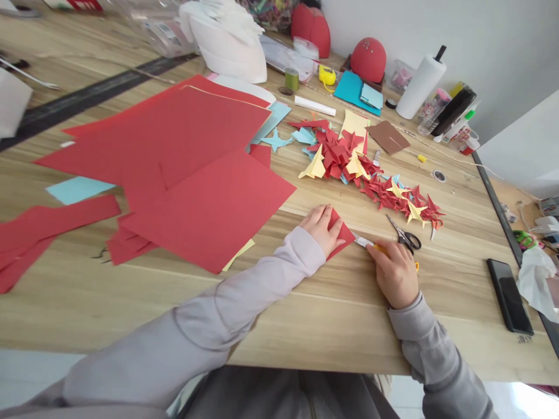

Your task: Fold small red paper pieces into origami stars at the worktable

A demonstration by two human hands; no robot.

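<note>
My left hand (321, 228) presses down on a folded red paper triangle (339, 234), flat on the wooden table (279, 308). My right hand (395, 274) grips a yellow-handled craft knife (364, 242), whose metal blade lies against the paper's edge. Just beyond my right hand lie black-handled scissors (405, 235), not touching it. Farther back sits a heap of folded red, yellow and light blue paper pieces (349, 166). Large red paper sheets (196, 169) spread out to the left of my left hand.
A black phone (509, 297) lies at the right, near a crumpled tissue (536, 282). Along the back stand a white paper towel roll (420, 81), red dome-shaped objects (368, 60), teal paper (356, 93) and a brown card (388, 137). Red paper strips (39, 233) lie at the left.
</note>
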